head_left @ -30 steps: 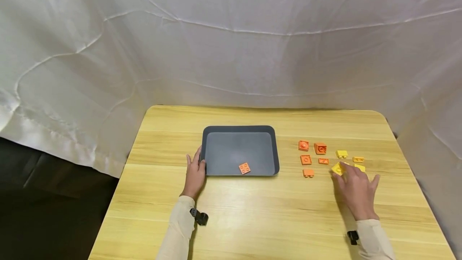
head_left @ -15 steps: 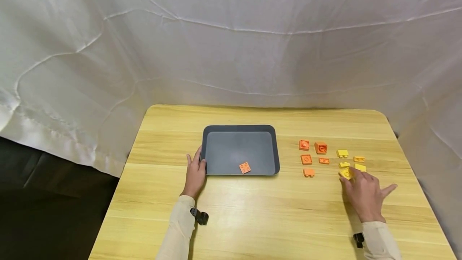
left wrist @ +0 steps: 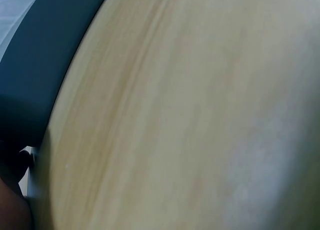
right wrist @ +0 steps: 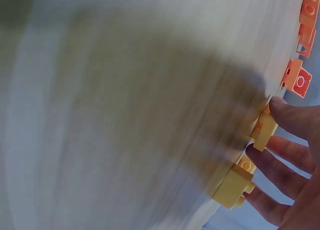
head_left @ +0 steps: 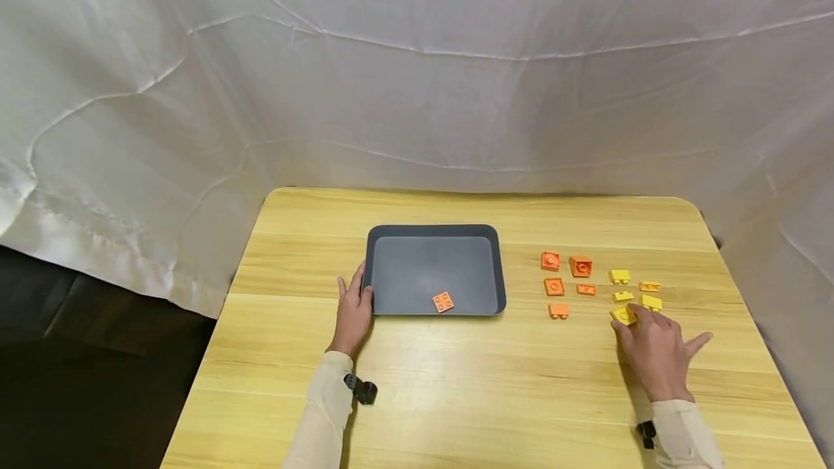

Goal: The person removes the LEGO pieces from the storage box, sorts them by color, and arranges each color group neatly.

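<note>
My right hand point(head_left: 658, 353) pinches a square yellow brick point(head_left: 622, 315) between thumb and fingers, low at the near side of the yellow group. Its hollow side faces up. The right wrist view shows the thumb and a fingertip at opposite ends of this brick point(right wrist: 265, 130). Close to the other fingers there is a second yellow brick point(right wrist: 234, 187). At the left end of the dark grey tray point(head_left: 500, 288), my left hand point(head_left: 352, 313) rests with fairly straight fingers along the outer wall. An orange brick point(head_left: 443, 302) lies studs up inside the tray.
Several orange bricks point(head_left: 554, 286) lie right of the tray, some with their undersides up. More yellow bricks stand beyond the right hand, including a thin one point(head_left: 623, 296) and a studded one point(head_left: 620, 276). A pale curtain point(head_left: 456, 129) hangs behind the wooden table point(head_left: 456, 396).
My right hand has moved slightly right and toward me with the yellow brick, uncovering the thin yellow brick behind it. The left hand and tray stay in place.
</note>
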Tool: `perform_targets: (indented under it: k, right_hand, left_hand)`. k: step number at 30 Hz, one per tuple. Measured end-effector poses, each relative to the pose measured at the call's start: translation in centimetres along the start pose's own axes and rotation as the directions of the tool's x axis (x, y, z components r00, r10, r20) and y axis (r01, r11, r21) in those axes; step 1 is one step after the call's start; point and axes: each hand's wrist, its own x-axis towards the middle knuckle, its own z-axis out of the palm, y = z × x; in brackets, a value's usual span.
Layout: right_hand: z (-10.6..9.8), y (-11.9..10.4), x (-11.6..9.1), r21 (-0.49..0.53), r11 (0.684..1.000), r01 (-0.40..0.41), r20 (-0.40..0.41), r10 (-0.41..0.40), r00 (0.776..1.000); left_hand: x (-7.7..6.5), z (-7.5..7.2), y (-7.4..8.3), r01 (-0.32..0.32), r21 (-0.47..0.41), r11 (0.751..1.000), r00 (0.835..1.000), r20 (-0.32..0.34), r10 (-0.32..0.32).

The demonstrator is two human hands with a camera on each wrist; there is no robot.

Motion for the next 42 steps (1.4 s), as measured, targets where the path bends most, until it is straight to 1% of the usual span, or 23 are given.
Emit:
perform_targets:
  k: [5, 12, 18, 21, 27, 33, 38, 42]
  right_hand:
    - [-0.15, -0.11, -0.03, 0.009, 1.000, 0.011, -0.008, -0.011, 1.000]
    - [-0.17, -0.34, -0.14, 0.016, 0.999, 0.031, -0.032, -0.031, 0.999]
    - [-0.02, -0.45, -0.13, 0.043, 0.997, 0.060, -0.071, -0.057, 0.996]
    - [0.10, -0.44, -0.02, 0.060, 0.994, 0.088, -0.100, -0.081, 0.992]
    - [0.08, -0.43, 0.19, 0.054, 0.986, 0.155, -0.168, -0.144, 0.975]
    - [0.08, -0.59, 0.29, 0.044, 0.987, 0.156, -0.166, -0.146, 0.975]
    - [0.21, -0.60, 0.38, 0.029, 0.982, 0.186, -0.192, -0.177, 0.965]
    - [0.43, -0.80, 0.63, 0.039, 0.980, 0.194, -0.199, -0.182, 0.963]
  left_hand:
    - [-0.06, 0.02, 0.03, 0.009, -0.001, 1.000, 1.000, 0.006, -0.009]
    - [0.00, 0.05, -0.08, -0.007, 0.000, 1.000, 1.000, -0.004, 0.007]
    - [0.00, 0.11, -0.09, 0.009, 0.003, 1.000, 1.000, -0.001, -0.009]
    - [-0.01, 0.11, -0.06, 0.011, 0.003, 1.000, 1.000, -0.003, -0.011]
    - [0.03, 0.12, -0.02, 0.016, 0.008, 1.000, 1.000, -0.004, -0.016]
    - [0.09, 0.11, -0.13, 0.010, 0.014, 1.000, 1.000, -0.007, -0.010]
    - [0.13, 0.13, -0.25, 0.002, 0.013, 1.000, 1.000, -0.007, -0.002]
    - [0.16, 0.16, -0.28, -0.010, 0.017, 1.000, 1.000, -0.007, 0.010]
